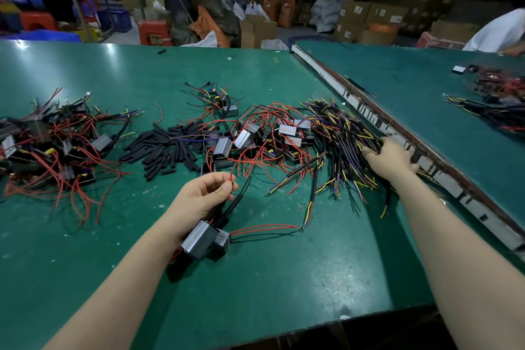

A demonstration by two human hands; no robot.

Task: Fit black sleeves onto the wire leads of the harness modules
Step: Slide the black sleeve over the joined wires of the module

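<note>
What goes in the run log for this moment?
left hand: pinches red lead | right hand: reaches into wire bundle | sleeves: loose pile

Left hand curled, thumb and forefinger pinched together, forearm angled in from lower left. Right hand extended forward, fingers bent downward.
</note>
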